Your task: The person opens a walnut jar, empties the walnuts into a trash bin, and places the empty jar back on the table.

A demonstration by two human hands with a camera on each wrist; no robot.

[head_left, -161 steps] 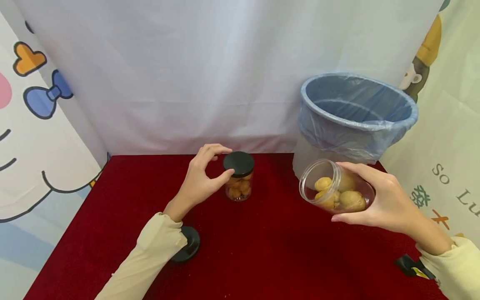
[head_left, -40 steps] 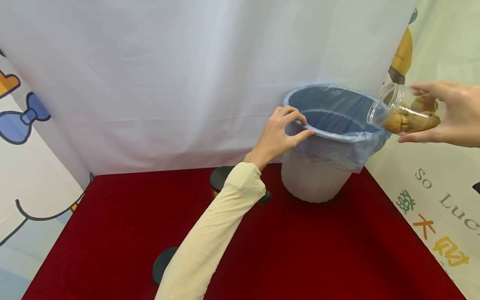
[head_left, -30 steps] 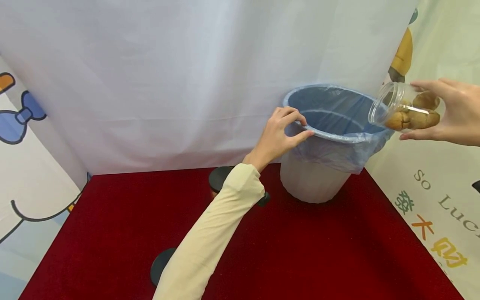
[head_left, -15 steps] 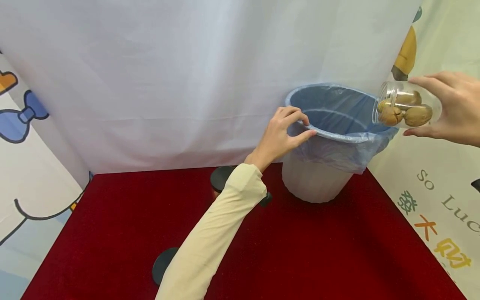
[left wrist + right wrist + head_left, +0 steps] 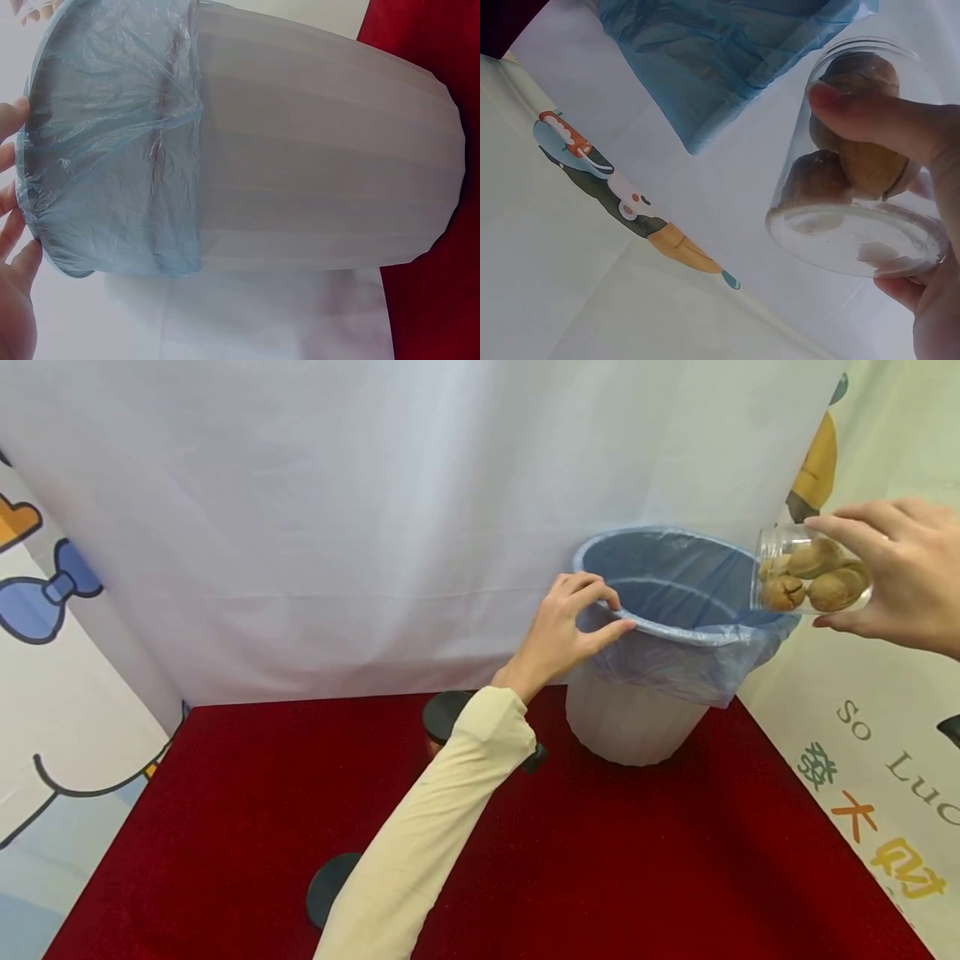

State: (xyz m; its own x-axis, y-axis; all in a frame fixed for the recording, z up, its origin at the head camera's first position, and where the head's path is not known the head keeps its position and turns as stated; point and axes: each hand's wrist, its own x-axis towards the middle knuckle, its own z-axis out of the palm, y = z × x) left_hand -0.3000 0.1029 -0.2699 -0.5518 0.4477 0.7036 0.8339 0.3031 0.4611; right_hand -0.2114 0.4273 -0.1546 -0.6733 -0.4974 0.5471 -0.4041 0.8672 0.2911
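My right hand (image 5: 903,572) grips a clear, lidless jar (image 5: 801,608) with several brown walnut-like pieces (image 5: 834,591) in it. The jar lies nearly on its side, its mouth toward the bin (image 5: 637,718) and at the right part of the rim. In the right wrist view the thumb and fingers clasp the jar (image 5: 784,191). My left hand (image 5: 558,627) pinches the bin's near-left rim, which a blue plastic liner (image 5: 667,664) covers. The left wrist view shows the fingertips along the lined rim, beside the hanging liner (image 5: 120,150).
A dark-lidded jar (image 5: 444,714) stands on the red table (image 5: 247,793), partly behind my left forearm. A black disc (image 5: 330,887) lies nearer, partly under the sleeve. A small dark object (image 5: 535,758) shows beside the cuff. White and printed curtains stand behind and at the sides.
From the table's right side, the right hand has moved up to the bin's rim with its jar; lately the jar tipped flatter. The left hand has left the lidded jar and taken hold of the rim.
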